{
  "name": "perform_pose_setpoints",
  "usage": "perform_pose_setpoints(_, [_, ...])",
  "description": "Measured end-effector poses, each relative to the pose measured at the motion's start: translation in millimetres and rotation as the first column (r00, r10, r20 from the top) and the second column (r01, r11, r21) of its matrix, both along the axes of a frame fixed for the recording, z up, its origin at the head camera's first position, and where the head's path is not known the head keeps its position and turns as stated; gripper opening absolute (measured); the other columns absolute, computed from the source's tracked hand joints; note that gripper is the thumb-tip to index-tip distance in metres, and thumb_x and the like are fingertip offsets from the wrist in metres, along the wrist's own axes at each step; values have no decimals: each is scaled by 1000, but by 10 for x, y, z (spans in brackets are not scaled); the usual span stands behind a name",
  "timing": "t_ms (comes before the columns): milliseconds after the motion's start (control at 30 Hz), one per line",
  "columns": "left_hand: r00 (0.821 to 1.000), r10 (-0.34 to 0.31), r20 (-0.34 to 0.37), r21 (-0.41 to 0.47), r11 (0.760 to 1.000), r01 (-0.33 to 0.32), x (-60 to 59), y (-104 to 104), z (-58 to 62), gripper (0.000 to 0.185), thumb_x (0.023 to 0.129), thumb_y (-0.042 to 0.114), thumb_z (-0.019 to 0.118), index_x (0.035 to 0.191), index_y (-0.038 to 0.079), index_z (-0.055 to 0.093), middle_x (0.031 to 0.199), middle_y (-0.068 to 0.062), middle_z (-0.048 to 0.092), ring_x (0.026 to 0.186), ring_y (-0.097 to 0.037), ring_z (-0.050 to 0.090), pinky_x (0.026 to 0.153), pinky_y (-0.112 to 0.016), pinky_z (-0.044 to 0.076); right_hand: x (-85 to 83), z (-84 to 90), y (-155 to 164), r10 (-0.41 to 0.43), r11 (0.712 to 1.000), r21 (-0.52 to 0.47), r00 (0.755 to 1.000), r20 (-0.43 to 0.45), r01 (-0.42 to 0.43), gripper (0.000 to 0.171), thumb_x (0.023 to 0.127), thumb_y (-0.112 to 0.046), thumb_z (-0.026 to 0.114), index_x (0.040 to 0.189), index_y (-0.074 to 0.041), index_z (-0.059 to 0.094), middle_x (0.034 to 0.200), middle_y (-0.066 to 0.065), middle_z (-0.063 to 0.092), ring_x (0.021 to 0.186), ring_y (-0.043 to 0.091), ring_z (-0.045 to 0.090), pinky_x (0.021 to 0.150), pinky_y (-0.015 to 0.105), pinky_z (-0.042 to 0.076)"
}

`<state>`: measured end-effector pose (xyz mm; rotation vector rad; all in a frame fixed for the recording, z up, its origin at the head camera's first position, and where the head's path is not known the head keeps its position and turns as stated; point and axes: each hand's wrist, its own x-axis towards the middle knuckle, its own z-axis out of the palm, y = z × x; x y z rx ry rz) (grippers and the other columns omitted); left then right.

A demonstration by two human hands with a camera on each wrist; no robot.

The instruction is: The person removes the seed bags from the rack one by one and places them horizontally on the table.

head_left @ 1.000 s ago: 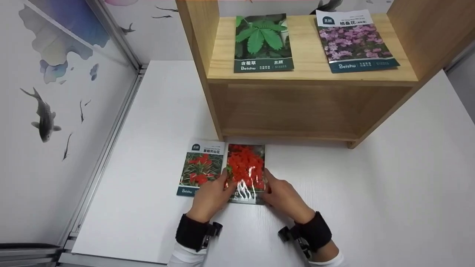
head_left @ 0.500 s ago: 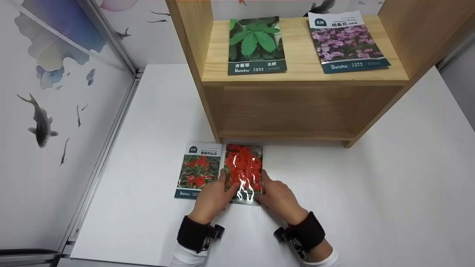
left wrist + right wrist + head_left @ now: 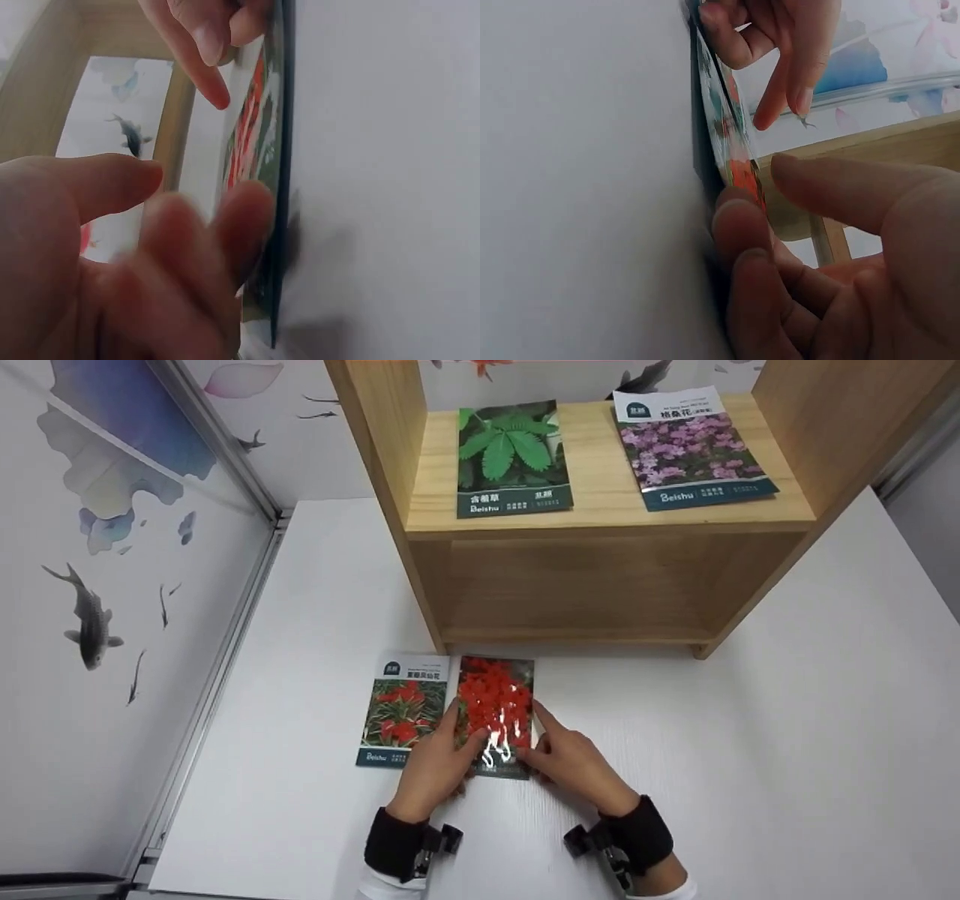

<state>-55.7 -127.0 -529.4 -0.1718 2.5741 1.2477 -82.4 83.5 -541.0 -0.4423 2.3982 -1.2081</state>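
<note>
- Hands of a person meet on a glossy seed packet with orange-red flowers [image 3: 496,711], which lies on a white table [image 3: 750,750] just in front of a wooden shelf unit [image 3: 600,577].
- Left hand [image 3: 433,761] grips the packet's left edge near its lower corner, fingers curled at the edge and the thumb lying along it.
- Right hand [image 3: 566,760] pinches the packet's right edge, forefinger stretched up along it; the right wrist view shows the fingertips [image 3: 739,217] under the edge, lifting it slightly off the table.
- A second packet with red flowers and a white top band [image 3: 405,709] lies flat beside the held one, on its left, the edges touching or overlapping.
- On the shelf unit's top board lie a green-leaf packet [image 3: 510,457] and, well to its right, a pink-flower packet [image 3: 690,450].
- Left of the shelf unit stands a wall panel with painted fish [image 3: 90,615].
</note>
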Motion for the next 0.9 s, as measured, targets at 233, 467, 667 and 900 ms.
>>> perform_pose_setpoints(233, [999, 38, -20, 197, 980, -34, -23, 44, 24, 66, 90, 48, 51, 144, 16, 31, 67, -5, 62, 44, -19, 58, 42, -34, 48, 67, 34, 101, -9, 998, -64, 1000, 29, 10, 73, 88, -34, 60, 147, -12, 22, 74, -3, 63, 61, 12, 59, 52, 25, 46])
perform_pose_setpoints(467, [990, 24, -139, 197, 980, 4, -90, 162, 84, 57, 92, 42, 52, 140, 15, 38, 77, -7, 63, 50, -17, 59, 46, -30, 48, 43, 183, 276, -110, 992, -60, 993, -30, 108, 66, 88, -31, 61, 145, -17, 30, 84, -6, 63, 67, 12, 60, 56, 26, 46])
perform_pose_setpoints(667, [980, -1, -199, 143, 989, 30, -163, 316, 201, 56, 91, 47, 50, 137, 16, 43, 97, -1, 65, 52, -15, 56, 45, -27, 43, 18, 328, 469, -236, 966, -115, 971, -35, 230, 60, 88, -31, 61, 142, -26, 33, 94, -4, 64, 74, 16, 64, 63, 28, 49])
perform_pose_setpoints(900, [977, -35, -212, 174, 982, 73, -248, 491, 335, 58, 89, 56, 47, 137, 23, 43, 113, 6, 61, 57, -13, 54, 45, -25, 40, 9, 458, 681, -323, 933, -196, 942, -92, 301, 61, 89, -39, 57, 142, -26, 31, 107, -2, 64, 83, 21, 65, 68, 28, 52])
